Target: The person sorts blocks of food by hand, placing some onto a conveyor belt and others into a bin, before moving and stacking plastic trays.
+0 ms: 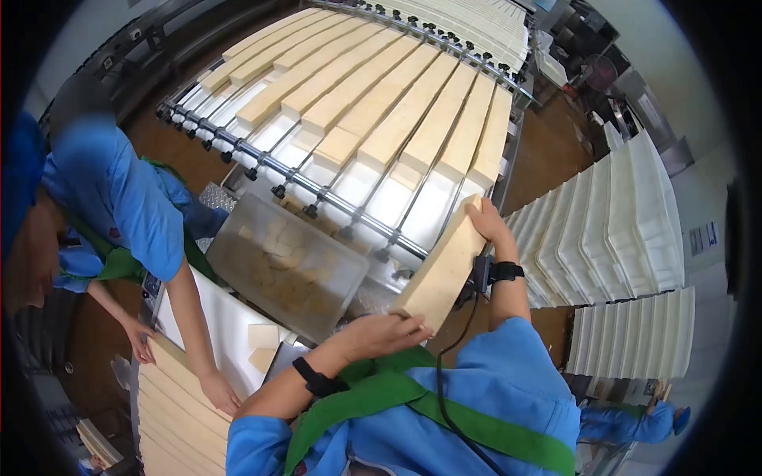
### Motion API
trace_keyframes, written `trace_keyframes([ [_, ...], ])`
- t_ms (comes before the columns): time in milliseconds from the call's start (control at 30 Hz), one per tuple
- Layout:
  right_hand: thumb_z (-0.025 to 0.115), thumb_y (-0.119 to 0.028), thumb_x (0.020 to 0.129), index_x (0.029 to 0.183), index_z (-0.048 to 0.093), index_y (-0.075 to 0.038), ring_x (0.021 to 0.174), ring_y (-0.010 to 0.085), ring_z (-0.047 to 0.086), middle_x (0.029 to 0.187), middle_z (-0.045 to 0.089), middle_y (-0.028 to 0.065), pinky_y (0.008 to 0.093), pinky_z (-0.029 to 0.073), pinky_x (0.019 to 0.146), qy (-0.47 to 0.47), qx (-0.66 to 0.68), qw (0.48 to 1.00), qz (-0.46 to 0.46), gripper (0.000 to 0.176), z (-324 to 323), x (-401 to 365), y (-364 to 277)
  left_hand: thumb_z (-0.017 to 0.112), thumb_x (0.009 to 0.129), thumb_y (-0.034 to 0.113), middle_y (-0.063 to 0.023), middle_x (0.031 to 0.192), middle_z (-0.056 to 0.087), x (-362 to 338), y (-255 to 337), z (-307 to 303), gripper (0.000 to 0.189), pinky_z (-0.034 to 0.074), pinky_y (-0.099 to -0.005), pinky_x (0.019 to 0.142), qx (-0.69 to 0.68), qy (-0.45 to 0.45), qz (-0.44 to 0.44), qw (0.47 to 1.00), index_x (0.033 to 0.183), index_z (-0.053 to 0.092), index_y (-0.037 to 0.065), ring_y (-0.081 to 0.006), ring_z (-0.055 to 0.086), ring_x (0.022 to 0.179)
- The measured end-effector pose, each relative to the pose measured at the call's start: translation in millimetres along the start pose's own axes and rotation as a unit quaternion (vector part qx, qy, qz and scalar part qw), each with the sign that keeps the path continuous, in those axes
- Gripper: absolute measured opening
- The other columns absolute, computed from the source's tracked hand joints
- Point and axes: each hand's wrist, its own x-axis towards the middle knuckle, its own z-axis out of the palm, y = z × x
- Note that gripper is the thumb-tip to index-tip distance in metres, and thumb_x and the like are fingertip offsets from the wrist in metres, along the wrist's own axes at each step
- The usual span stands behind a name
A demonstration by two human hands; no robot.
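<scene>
A long, pale beige block with a smooth surface lies tilted in front of me, held at both ends. My left hand grips its near end, fingers curled against the side and lower edge. My right hand wraps round the far end, close to the front of the rack. On the white rack with metal rods lie several similar long blocks side by side. The held block overlaps the rack's front right corner in this view.
Below the rack stands a translucent tub with pale broken pieces in it. A co-worker's hand rests by more long strips at lower left. Small offcuts lie on a white surface. Stacked white trays stand at right.
</scene>
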Motion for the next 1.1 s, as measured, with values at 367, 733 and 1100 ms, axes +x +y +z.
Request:
trace_keyframes([
  [367, 0.037, -0.053, 0.09, 0.144, 0.025, -0.013, 0.139, 0.0381, 0.007, 0.152, 0.015, 0.0112, 0.0555, 0.007, 0.109, 0.01, -0.165, 0.985, -0.048, 0.068, -3.3, 41.6, 13.4, 0.047, 0.081, 0.001, -0.0157, 0.142, 0.033, 74.4, -42.6, 39.5, 0.058, 0.054, -0.0372, 0.071, -0.065, -0.06, -0.074, 0.993, 0.136, 0.034, 0.014, -0.0309, 0.063, 0.09],
  [733, 0.049, -0.044, 0.088, 0.138, 0.034, -0.006, 0.135, 0.0447, 0.014, 0.146, 0.028, 0.0161, 0.0609, 0.019, 0.104, 0.126, -0.123, 0.975, -0.132, 0.064, 15.3, 51.7, 30.8, 0.045, 0.092, 0.03, -0.0214, 0.112, 0.057, 99.3, -65.9, 39.7, 0.04, 0.05, -0.0436, 0.071, -0.074, -0.084, -0.052, 0.992, 0.125, 0.041, 0.009, -0.0342, 0.062, 0.086],
  [1100, 0.053, -0.041, 0.085, 0.131, 0.038, -0.002, 0.129, 0.0418, 0.027, 0.139, 0.033, 0.0218, 0.0542, 0.021, 0.101, 0.108, -0.036, 0.937, -0.33, 0.062, 9.0, 4.5, 43.3, 0.054, 0.079, 0.013, -0.0075, 0.091, 0.051, 116.0, -66.2, 25.6, 0.022, 0.049, -0.0374, 0.049, 0.028, -0.131, 0.003, 0.991, 0.1, 0.047, 0.015, -0.0274, 0.059, 0.064],
])
